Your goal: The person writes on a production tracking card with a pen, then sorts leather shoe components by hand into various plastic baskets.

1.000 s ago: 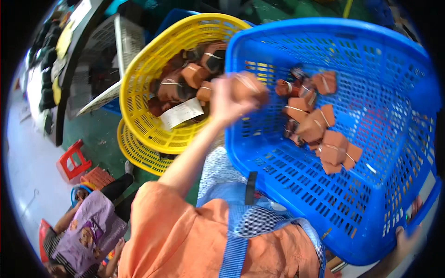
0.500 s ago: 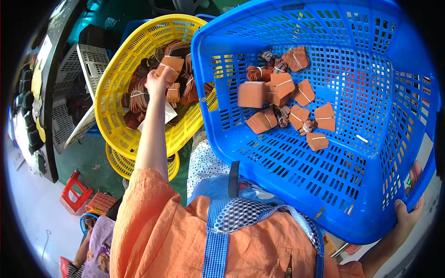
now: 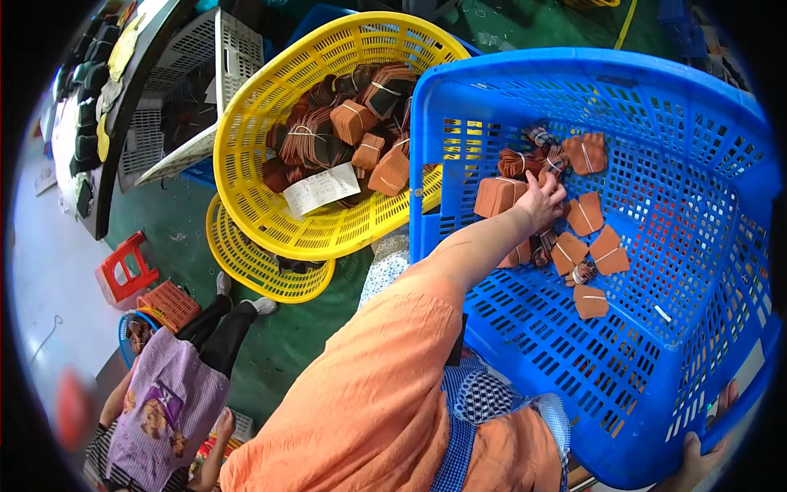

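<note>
My left hand (image 3: 541, 201) reaches into a large blue plastic basket (image 3: 648, 410), its fingers curled down over the banded bundles. What lies under the fingers is hidden. Around it are tan stacks of flat cut pieces, such as a thick bundle (image 3: 498, 197) by the wrist and a smaller bundle (image 3: 609, 248) to the right. Dark red strips (image 3: 516, 161) are tied together just beyond the hand. At the lower right, my right hand (image 3: 705, 455) grips the blue basket's edge, partly hidden by the rim.
A yellow basket (image 3: 238, 156) left of the blue one holds more banded bundles and a white paper slip (image 3: 321, 189). Below it stands another yellow basket (image 3: 270, 283). A red stool (image 3: 127, 266) and a seated person in a purple apron (image 3: 176, 402) are at lower left.
My left hand has moved right, from a tan bundle in the yellow basket to the bundles in the blue basket. The view has shifted left; my right hand still grips the blue basket.
</note>
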